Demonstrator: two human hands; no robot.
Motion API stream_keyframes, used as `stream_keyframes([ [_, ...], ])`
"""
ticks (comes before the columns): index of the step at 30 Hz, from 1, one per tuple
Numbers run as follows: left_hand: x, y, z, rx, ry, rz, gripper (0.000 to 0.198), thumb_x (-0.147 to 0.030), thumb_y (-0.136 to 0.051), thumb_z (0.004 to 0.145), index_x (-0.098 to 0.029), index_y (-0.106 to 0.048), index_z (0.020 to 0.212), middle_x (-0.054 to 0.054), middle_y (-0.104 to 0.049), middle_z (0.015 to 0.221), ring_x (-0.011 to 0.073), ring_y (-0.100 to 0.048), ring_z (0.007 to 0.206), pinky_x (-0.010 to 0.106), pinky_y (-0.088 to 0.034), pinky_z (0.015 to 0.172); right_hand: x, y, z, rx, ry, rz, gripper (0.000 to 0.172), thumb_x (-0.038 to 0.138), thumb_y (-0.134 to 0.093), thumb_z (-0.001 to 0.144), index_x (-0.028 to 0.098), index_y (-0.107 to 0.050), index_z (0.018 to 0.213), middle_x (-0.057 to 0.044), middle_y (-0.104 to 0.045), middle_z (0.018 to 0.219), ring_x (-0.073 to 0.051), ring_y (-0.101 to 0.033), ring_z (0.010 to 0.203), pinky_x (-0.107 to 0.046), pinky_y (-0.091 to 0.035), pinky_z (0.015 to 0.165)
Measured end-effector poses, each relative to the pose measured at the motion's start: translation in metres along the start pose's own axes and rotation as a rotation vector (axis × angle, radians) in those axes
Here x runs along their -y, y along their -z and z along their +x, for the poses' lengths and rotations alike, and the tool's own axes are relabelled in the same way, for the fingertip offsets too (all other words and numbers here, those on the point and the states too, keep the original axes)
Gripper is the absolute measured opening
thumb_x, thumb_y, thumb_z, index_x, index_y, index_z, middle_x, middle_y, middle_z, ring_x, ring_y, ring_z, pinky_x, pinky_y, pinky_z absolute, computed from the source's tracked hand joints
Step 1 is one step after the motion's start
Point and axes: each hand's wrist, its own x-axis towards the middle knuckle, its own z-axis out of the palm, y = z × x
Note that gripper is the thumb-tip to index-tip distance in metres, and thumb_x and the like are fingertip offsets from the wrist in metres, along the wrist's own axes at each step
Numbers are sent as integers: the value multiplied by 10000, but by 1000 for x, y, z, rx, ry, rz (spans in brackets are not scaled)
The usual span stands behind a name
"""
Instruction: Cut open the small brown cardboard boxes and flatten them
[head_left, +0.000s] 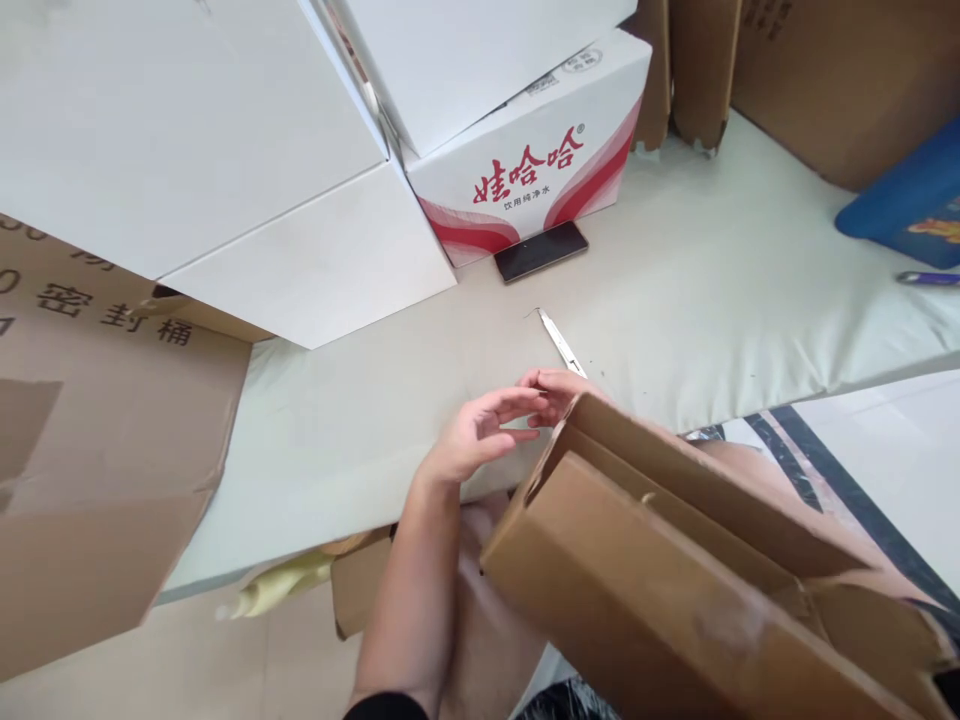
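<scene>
The table [337, 420] spans the view under a pale, slightly creased cloth, and a large cardboard box [112, 540] with black lettering stands at its left end. White boxes [300, 260] come next, beside and above a red-and-white printed box [525, 190]. In the lower right an open carton [637, 560] sits tilted at the table's front edge, its near corner just beside the person's hands; what bears its weight is not shown. A blue container [911, 200] stands by the right edge. The left hand [480, 430] has a loose grip, thumb apart from gently bent fingers, with nothing plainly in it. The right hand [555, 390] shows only partly past the carton's corner, so whether its grip is closed on anything cannot be told; the two sets of fingertips meet or nearly meet. Beyond lie a dark phone [541, 252], against the printed box, a slim white tool [559, 340] whose lower end is near the right hand, and a purple pen [930, 279]. The carton seems the likeliest trouble: with the left hand not gripping it, its slant could let it slide or roll off the edge if its hidden support shifted. A swing of its corner could also knock the white tool, and if that is a blade, a careless reach might nick a finger. The loose cloth could drag too if the carton pushed against it.
</scene>
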Motion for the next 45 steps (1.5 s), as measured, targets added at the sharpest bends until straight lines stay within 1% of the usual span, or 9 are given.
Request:
stream_keyframes([
  [4,-6,21,-11,54,27,-112,461,-563,-826,772,-155,-720,958,51,-744,698,160,-695,571,237,-541,542,-18,-56,-27,225,-277,499,201,375,-602,833,223,-515,933,15,-582,814,-147,-603,766,-324,-520,794],
  [6,-8,32,-15,-61,12,-143,439,-554,-835,756,-156,-671,842,15,-678,577,123,-610,448,197,-453,436,-39,-92,-57,280,-425,403,117,267,-584,793,220,-507,867,20,-549,803,-138,-573,773,-305,-488,817],
  [10,-9,48,-17,-259,-8,-183,461,-532,-864,714,-169,-656,909,43,-749,747,146,-700,580,194,-517,495,-72,-134,-107,478,-449,-37,135,188,-680,737,210,-603,846,14,-498,854,-150,-495,809,-329,-456,866],
  [14,-8,51,-16,-209,43,-153,476,-523,-859,731,-162,-657,967,64,-765,834,152,-723,622,196,-525,518,-71,-126,-114,580,-311,-264,252,294,-690,811,238,-667,1056,-20,-502,1048,-156,-538,887,-338,-490,918],
  [20,-6,48,-12,-175,2,-164,477,-527,-848,745,-149,-673,977,81,-763,883,165,-733,674,239,-565,621,-62,-131,-127,729,-188,-572,814,444,-846,653,301,-557,1400,-103,-529,1437,-341,-608,1193,-448,-554,937],
  [26,-5,46,-8,-185,-9,-205,441,-507,-851,745,-157,-711,973,72,-774,882,167,-742,720,259,-593,701,-74,-171,-152,601,-99,-998,427,290,-591,911,317,-584,1337,-142,-594,1482,-354,-743,958,-338,-513,549],
  [33,-13,55,-7,-371,-59,-196,338,-428,-806,764,-158,-705,941,77,-767,867,180,-742,773,280,-596,741,6,-115,-101,786,93,-882,572,325,-648,826,205,-538,1375,-164,-679,1275,-298,-754,767,-331,-491,536],
  [38,-8,60,-11,-415,-75,-117,330,-417,-806,787,-178,-715,996,84,-789,939,203,-757,867,301,-581,813,64,-55,-95,473,-15,-791,651,157,-572,716,157,-526,1366,-187,-672,1219,-296,-726,876,-393,-532,742],
  [45,1,9,-9,411,189,211,837,-561,-932,607,-226,-675,1331,143,-662,1423,355,-614,1322,447,-469,1109,61,21,-131,54,-186,-660,769,142,-510,766,275,-440,1520,8,-690,795,-166,-623,621,-300,-518,616],
])
